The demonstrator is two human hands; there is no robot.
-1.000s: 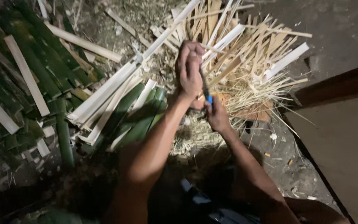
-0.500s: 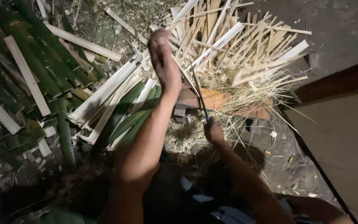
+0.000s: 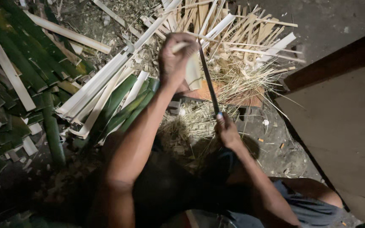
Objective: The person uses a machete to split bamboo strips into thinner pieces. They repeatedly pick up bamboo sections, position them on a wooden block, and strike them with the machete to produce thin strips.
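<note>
While the left hand is clenched round a pale bamboo strip held upright over the work spot, the right hand grips the handle of a long dark blade whose edge lies against that strip; judged mid-way through splitting; a heap of thin split slats lies beyond, green bamboo lengths to the left appear uncut, so much seems left; blade tip hidden behind the left hand; strip's lower end lost among shavings; wooden board cut off at right.
</note>
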